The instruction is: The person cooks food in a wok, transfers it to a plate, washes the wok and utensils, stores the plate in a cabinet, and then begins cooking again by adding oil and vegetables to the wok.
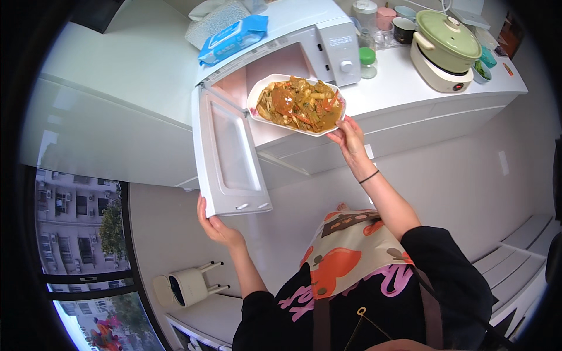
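My right hand (349, 136) grips the right end of a white angular dish (263, 80) full of crab pieces in brown sauce (303, 103). The dish is level, in front of the cavity of a white microwave oven (338, 52). The microwave door (230, 145) stands swung out to the left. My left hand (217, 228) holds the door's outer edge, its thumb on the near side and its fingers partly hidden behind it. Pale inner walls of the cavity show behind the dish.
On top of the microwave lie a blue wipes pack (235, 39) and a tissue box (215, 22). To its right stand a green-lidded jar (368, 61), several cups and a green pot (448, 41) on a cream electric base (443, 77). A cream stool-like bin (189, 287) stands on the floor.
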The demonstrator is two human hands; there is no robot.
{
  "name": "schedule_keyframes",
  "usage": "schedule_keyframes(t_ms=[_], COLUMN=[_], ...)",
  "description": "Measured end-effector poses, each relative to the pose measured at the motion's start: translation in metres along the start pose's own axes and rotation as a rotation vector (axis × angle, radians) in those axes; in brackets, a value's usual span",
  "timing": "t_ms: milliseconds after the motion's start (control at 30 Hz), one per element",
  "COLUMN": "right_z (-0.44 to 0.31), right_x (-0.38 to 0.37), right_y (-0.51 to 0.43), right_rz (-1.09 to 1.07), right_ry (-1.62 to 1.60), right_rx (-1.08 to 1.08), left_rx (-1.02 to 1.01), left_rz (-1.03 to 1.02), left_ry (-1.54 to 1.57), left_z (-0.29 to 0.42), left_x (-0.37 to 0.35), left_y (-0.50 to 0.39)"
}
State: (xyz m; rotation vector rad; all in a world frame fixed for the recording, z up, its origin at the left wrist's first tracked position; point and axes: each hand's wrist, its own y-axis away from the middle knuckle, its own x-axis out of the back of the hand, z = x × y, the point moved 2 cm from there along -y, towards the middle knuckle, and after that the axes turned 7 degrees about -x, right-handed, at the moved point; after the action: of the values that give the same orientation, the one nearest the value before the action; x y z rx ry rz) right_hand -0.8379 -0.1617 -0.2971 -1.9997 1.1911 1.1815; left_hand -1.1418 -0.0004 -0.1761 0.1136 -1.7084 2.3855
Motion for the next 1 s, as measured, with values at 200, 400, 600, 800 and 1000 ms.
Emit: schedule_keyframes(t_ms=[200, 400, 600, 800, 1000], right_z=[0.010, 0.012, 0.016, 0.025, 0.014], right_x=[-0.012, -0.013, -0.012, -0.014, -0.009], right_y=[0.012, 0.029, 0.037, 0.025, 0.032], right_rz=[0.005, 0.043, 0.053, 0.084, 0.015], right_ry=[-0.093, -0.083, -0.104, -0.129, 0.164], right_rx=[0.053, 0.100, 0.105, 0.087, -0.017], left_rx=[-0.232, -0.339, -0.382, -0.449, -0.476], left_rz=[-0.137, -0.242, -0.267, -0.290, -0.293], left_ry=[-0.160, -0.249, -0.271, -0.326, -0.316], left_z=[0.064, 0.125, 0.153, 0.159, 0.159], left_x=[0.049, 0.090, 0.103, 0.105, 0.100], left_y=[0.054, 0.093, 0.109, 0.107, 0.116])
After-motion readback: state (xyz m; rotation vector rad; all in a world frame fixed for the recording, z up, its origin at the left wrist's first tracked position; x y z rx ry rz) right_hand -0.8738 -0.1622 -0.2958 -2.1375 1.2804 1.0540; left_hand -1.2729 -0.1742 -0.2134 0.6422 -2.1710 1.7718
